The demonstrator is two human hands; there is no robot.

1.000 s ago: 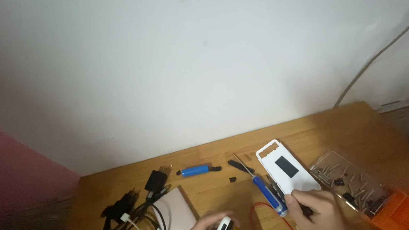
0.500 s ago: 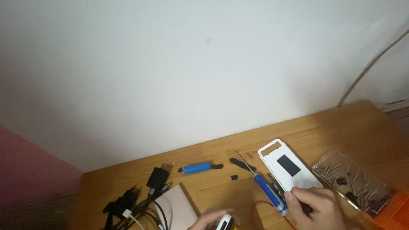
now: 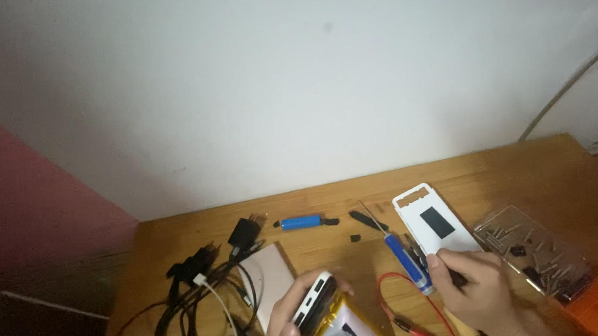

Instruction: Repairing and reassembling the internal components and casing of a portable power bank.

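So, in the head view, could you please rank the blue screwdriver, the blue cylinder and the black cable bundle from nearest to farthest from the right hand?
From the right hand:
1. Blue screwdriver, at its fingertips.
2. Blue cylinder, farther up and left.
3. Black cable bundle, far left.

We see a dim, grainy picture with a soft glow on the pale plaster wall. The wooden surface lies shadowed, edges darken, and both hands look slightly blurred.

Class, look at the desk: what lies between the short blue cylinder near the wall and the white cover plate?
In the head view, between the blue cylinder and the white cover plate lie a black-handled tool and a small black piece on bare wood.
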